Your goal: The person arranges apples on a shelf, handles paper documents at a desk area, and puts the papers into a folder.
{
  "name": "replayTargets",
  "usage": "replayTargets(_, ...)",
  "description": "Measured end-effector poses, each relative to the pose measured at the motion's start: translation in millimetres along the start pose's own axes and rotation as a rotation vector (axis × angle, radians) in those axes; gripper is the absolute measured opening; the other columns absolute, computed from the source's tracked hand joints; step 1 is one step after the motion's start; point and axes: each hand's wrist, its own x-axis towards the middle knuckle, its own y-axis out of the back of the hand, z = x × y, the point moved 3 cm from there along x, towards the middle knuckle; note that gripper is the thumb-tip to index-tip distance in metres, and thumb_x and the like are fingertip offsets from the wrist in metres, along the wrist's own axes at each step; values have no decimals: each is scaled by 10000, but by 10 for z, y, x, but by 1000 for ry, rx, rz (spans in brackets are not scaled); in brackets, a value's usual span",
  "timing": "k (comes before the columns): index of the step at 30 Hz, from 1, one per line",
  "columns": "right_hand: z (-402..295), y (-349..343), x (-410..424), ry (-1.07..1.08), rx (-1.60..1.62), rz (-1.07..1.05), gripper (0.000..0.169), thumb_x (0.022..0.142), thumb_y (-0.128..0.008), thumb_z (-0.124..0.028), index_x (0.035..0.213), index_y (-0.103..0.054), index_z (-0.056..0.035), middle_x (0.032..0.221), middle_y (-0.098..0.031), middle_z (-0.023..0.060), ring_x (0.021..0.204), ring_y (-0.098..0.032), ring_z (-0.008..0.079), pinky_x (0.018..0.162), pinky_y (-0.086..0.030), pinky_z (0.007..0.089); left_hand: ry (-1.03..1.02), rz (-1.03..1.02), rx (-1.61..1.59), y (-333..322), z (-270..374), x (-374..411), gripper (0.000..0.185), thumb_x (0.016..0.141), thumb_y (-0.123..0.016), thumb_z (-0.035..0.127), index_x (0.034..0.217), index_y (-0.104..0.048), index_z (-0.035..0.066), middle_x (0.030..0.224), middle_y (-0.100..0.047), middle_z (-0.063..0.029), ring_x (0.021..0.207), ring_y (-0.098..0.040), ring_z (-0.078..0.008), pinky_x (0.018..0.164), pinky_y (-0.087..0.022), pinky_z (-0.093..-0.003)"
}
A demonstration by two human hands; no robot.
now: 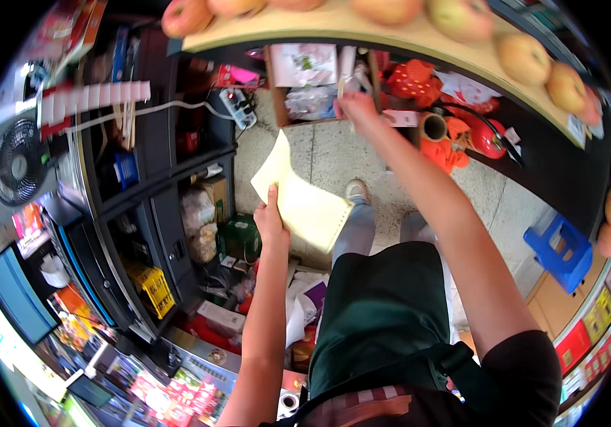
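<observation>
My left hand [271, 218] grips a sheet of pale yellow paper [310, 205], thumb on top; its lower right edge has a row of small punched holes. Out ahead, my right hand [360, 111] reaches over the near edge of an open cardboard box [279, 109]. A thin pale strip [341, 87] shows at its fingers, blurred, and seems held there. Inside the box lie a white printed sheet or carton [305, 64] and crumpled clear plastic [310, 102].
Apples [524, 56] line the wooden shelf edge [294, 24] above the box. A fire extinguisher [487, 137] and orange bags [417, 82] sit right of it. A power strip [238, 108] with a white cable is at left. A blue plastic stool [559, 253] stands right.
</observation>
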Motion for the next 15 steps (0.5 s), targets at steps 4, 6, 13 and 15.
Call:
replayTargets(4,-726,-897,-186,-76,-157,291,483,841,-678,-372,1095,-578,26,1046,-650,160,911,-622,174,768,-495,322,-11,117,-91,477,105,289,315,891,-687,219,1019,-633,-64,981,-678,-109,807,-653,-175,696,-533,-300)
replayTargets(6,-663,-1106,-398,-71,-232,-224,558,863,-655,-436,1184,-561,11,1147,-621,142,1042,-597,191,884,-490,364,-39,85,-151,458,127,377,299,892,-685,207,1015,-638,-62,981,-679,-105,805,-649,-160,703,-528,-288)
replayTargets(13,-828,-1242,-1893,-466,24,-441,366,940,-592,-304,1148,-605,-3,1031,-662,65,903,-634,120,752,-522,260,-92,1,-209,322,-27,311,227,881,-695,158,999,-668,-35,940,-691,-77,793,-632,-111,715,-498,-243)
replayTargets(15,-856,-1167,-1993,-460,-78,-381,340,934,-605,-280,1130,-612,-2,986,-666,49,874,-632,106,735,-512,246,-143,2,-189,270,-109,282,201,877,-698,137,975,-680,-38,905,-697,-68,783,-615,-91,703,-483,-236)
